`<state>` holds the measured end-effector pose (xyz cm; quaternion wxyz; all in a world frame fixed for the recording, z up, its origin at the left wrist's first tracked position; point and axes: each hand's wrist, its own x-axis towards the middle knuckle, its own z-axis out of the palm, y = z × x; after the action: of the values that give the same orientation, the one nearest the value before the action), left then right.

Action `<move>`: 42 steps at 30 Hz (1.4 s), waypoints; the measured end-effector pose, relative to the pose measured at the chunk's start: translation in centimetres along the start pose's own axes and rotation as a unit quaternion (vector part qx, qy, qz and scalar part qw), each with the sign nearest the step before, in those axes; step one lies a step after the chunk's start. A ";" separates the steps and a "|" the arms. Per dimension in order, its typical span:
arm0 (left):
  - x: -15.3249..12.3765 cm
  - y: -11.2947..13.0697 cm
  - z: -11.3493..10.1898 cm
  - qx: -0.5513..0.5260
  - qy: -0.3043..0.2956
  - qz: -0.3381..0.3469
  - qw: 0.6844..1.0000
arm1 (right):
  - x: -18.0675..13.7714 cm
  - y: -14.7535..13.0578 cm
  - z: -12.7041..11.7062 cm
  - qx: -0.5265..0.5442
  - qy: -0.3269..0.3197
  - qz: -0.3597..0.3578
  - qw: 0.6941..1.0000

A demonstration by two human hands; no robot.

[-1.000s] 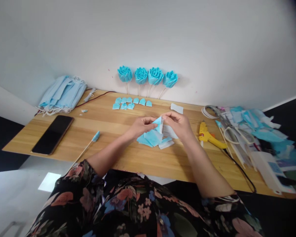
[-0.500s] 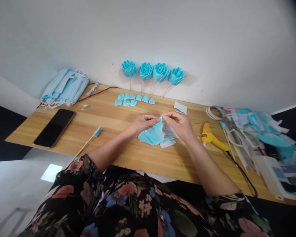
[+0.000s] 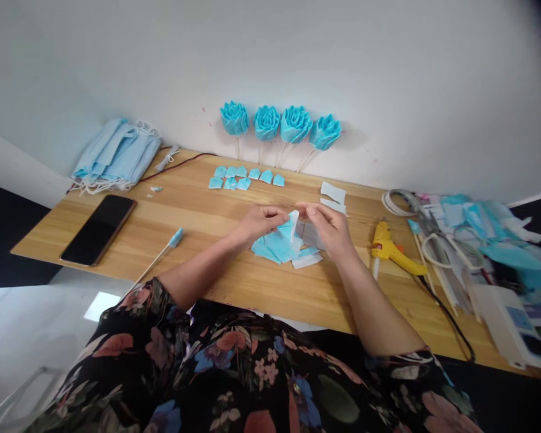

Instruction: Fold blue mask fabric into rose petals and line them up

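Between the thumb and fingers of my left hand is a piece of blue-and-white mask fabric, held upright above the wood. My right hand is just to its right, fingers stretched out and slightly apart from the fabric. Beneath both hands lies a loose pile of cut fabric pieces, blue and whitish, partly hidden by the right hand. Farther back, small folded blue petals lie in two rows. A stick with a blue wrapped tip rests left of my left forearm.
Several blue fabric flowers on sticks lean against the wall. Face masks and a phone are at left. White strips lie behind my right hand. At right are a yellow glue gun, scissors, tape and fabric scraps.
My right hand has moved slightly right, off the fabric piece, while my left hand keeps hold of it. More of the white strips behind now shows. The view has shifted a little.
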<state>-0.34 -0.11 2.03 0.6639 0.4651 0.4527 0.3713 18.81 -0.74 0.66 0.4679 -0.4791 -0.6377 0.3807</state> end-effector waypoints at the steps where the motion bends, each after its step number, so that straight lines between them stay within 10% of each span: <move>1: 0.0 0.0 0.0 0.006 0.002 0.002 1.000 | -0.1 0.1 0.0 -0.006 -0.006 0.002 1.000; 25: 0.1 -0.1 -0.2 0.031 -0.025 0.020 0.999 | -0.5 0.4 0.7 -0.004 0.027 -0.033 0.999; 42: 0.3 -0.6 -0.3 0.066 -0.025 0.015 0.997 | -0.4 0.1 0.9 -0.135 0.044 -0.193 0.971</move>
<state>-0.53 0.08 1.38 0.6376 0.5233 0.4526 0.3388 17.98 -1.09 0.18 0.4912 -0.4219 -0.7425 0.1717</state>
